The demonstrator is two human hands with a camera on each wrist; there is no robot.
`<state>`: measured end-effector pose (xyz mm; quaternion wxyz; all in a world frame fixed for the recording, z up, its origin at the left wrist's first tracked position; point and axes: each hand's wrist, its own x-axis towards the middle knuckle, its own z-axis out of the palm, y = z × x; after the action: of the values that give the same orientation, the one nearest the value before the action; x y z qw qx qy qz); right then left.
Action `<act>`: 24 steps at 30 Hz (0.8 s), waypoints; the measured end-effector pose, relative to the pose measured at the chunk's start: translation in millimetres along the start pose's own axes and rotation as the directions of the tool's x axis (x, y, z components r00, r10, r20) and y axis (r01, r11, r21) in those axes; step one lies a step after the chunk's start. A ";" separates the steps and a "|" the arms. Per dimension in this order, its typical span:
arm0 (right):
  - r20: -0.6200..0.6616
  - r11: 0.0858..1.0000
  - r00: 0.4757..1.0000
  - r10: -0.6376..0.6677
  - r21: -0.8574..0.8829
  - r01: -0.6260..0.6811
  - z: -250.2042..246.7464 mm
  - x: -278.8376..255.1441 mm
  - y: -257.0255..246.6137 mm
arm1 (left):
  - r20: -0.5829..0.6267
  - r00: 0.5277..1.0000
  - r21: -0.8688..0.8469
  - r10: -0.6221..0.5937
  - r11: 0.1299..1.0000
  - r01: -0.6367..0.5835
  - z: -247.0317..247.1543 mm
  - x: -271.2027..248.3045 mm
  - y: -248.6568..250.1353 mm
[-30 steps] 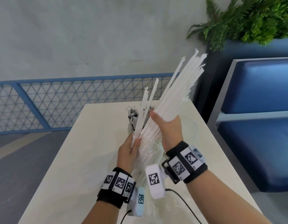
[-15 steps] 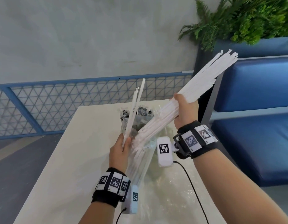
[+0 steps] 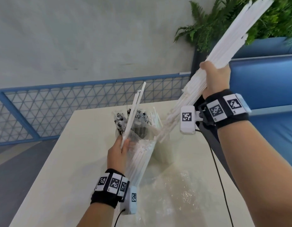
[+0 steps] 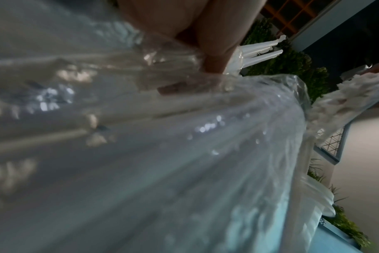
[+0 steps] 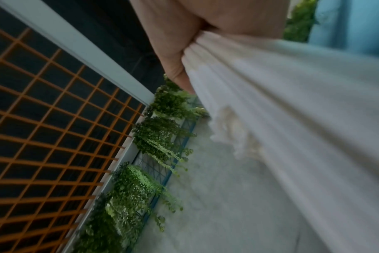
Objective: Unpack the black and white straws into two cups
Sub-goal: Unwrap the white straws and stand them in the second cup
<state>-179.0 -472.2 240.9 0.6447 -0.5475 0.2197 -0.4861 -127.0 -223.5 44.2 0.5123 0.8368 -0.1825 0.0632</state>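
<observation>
Both hands are raised above a pale table (image 3: 63,161). At upper right, the right hand (image 3: 215,79) is closed round a thick bundle of white straws (image 3: 237,38), tilted so its top points up and to the right while its ragged lower ends (image 3: 173,115) hang over the far part of the table. Lower down, the left hand (image 3: 117,153) pinches a few thin white straws (image 3: 133,115) that stand nearly upright, and it also holds the mouth of a clear plastic bag (image 3: 138,163).

Inside that bag, more white straws lie packed side by side, their ends showing at the opening; the left wrist view shows them blurred through shiny film. Behind the left hand stands a clear cup (image 3: 135,126) holding black straws (image 3: 120,118) in glossy wrappers, with some white ones leaning at its right edge. Crumpled clear wrapping (image 3: 179,194) lies on the table near the person. All white straws look long, slim and matte.
</observation>
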 end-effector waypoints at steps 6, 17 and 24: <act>0.025 0.972 0.989 -0.146 -0.182 0.148 10.8 7.9 -10.4 | 0.024 1.000 0.009 0.006 1.000 -0.006 2.1 1.4 0.1; 0.227 0.927 0.973 -0.038 -0.355 0.119 23.5 -39.8 79.8 | 0.042 0.999 -0.057 -0.001 0.998 0.004 0.6 1.3 -0.9; 0.270 0.899 0.955 0.123 -0.437 0.008 7.6 -55.3 135.3 | 0.057 0.998 -0.118 -0.021 0.993 0.027 -2.5 1.0 -3.4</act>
<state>-144.4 -430.3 105.0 0.5463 -0.7356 0.2412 -0.3197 -124.7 -220.2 42.7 0.5565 0.8085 -0.1902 0.0226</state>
